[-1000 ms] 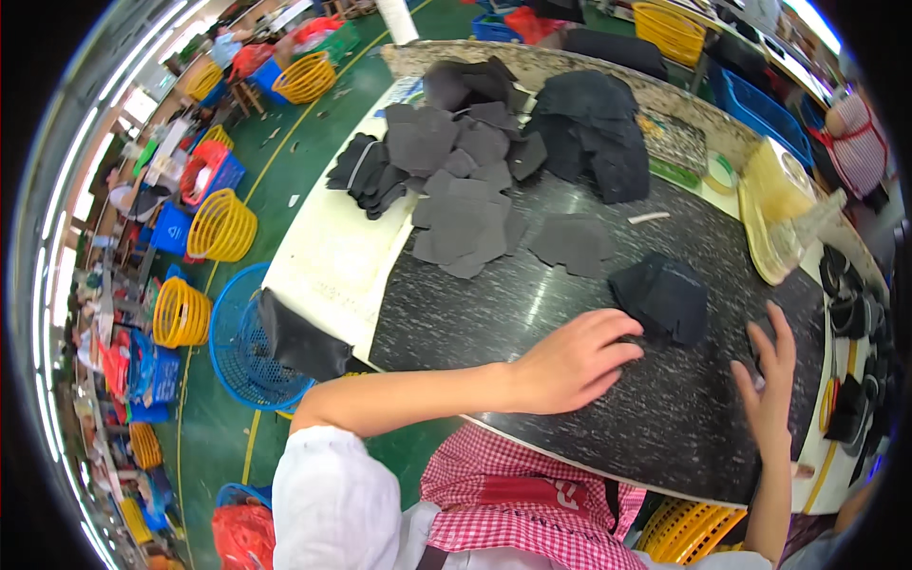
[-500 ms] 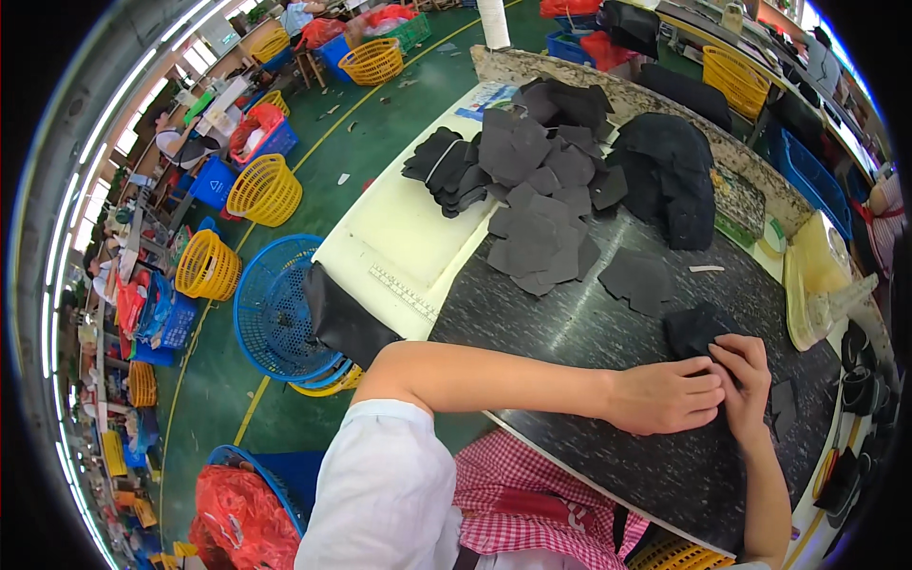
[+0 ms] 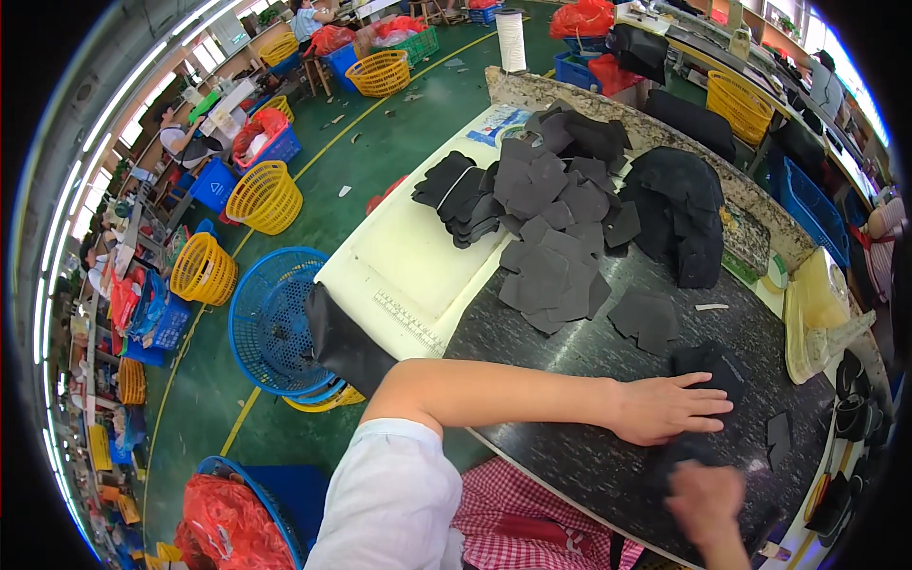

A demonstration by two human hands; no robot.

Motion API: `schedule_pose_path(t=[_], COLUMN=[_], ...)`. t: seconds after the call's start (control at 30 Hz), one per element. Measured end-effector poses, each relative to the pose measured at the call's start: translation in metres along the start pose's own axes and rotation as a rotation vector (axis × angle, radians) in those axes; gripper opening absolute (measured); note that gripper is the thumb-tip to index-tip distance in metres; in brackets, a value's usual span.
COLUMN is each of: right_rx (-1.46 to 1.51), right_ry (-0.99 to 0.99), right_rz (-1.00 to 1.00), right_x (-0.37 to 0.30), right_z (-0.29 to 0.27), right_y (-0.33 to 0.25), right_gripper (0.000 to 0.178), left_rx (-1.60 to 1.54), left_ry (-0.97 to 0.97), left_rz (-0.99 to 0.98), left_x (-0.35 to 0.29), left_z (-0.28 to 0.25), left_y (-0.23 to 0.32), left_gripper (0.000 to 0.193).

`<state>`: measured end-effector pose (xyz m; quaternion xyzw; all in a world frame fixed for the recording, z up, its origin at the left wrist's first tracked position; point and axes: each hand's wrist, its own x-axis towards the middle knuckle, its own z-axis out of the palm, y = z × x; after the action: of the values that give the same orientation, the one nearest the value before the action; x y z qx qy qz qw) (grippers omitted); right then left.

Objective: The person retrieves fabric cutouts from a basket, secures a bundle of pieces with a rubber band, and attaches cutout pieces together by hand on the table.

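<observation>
A: Where is the left hand [image 3: 673,408]?

B: It lies palm down with its fingers stretched out toward the right, over the near edge of a black piece [image 3: 714,363] on the speckled black worktop [image 3: 560,380]

A: Is it gripping that piece?

B: Not that I can see; the fingers look flat on it rather than closed around it. The thumb is hard to make out

A: And the right hand [image 3: 706,499]?

B: Nearer the person's body, just below the left one and apart from it. It is blurred, so I cannot tell whether it is closed on anything. The dark patch between the two hands is too unclear to name

A: What lies about them?

B: To the right, a small dark scrap [image 3: 779,441] by itself. Beyond the black piece, a flat grey cutout [image 3: 644,320], and a thin white strip [image 3: 711,307] off to its right

A: Farther out?

B: A heap of grey cutouts [image 3: 556,275] spreads over the far left part of the worktop, with a banded black bundle [image 3: 458,195] on the pale board [image 3: 385,266] to its left. A black stack [image 3: 676,218] stands right of the heap, and a blue mesh basket [image 3: 245,318] is on the floor at left
</observation>
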<state>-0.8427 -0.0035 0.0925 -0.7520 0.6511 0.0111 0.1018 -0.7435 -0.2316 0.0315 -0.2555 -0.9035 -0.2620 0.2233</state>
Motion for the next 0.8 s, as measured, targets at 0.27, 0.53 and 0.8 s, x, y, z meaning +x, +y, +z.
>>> schedule_pose_path(t=[0.27,0.53,0.8], right_rx=[0.214,0.277,0.173], right_ry=[0.416,0.616,0.366], right_rz=[-0.117,-0.266,-0.236], right_x=[0.046,0.250,0.347], right_z=[-0.014,-0.071,-0.031], right_y=[-0.016,0.009,0.061], right_gripper=[0.032,0.066,0.070], left_rx=[0.877,0.716,0.891], left_ry=[0.382,0.557,0.048], left_rz=[-0.549,-0.765,0.149], left_x=[-0.070,-0.126,-0.109], left_z=[-0.170,-0.196,-0.170], left_y=[-0.056,-0.076,0.023], left_gripper=[0.061,0.038,0.015])
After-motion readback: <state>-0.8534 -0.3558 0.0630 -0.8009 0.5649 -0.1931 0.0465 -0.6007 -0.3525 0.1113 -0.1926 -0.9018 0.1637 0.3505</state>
